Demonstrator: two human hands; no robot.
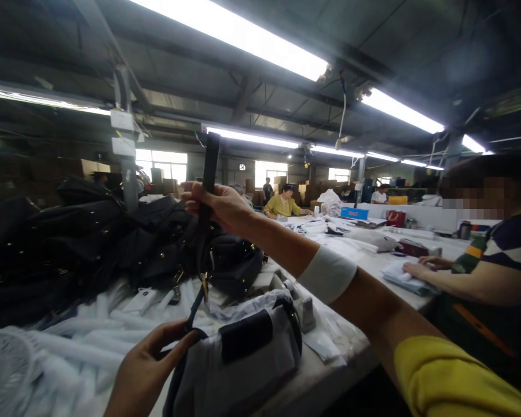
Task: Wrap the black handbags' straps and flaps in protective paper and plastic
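My right hand (219,204) is raised over the table and closed round a black bag strap (209,168), which sticks up above my fist and hangs down to a brass clasp (204,284). My left hand (150,365) is low at the front, its fingers pinched on the strap's lower end beside a dark bag wrapped in white paper (247,353). A white band sits on my right forearm.
A heap of black handbags (91,243) fills the left of the table, with white wrapping paper (69,347) in front. A person in a striped shirt (499,272) sits close on the right, hand on papers. Other workers sit farther back. A white fan guard (4,370) is at the bottom left.
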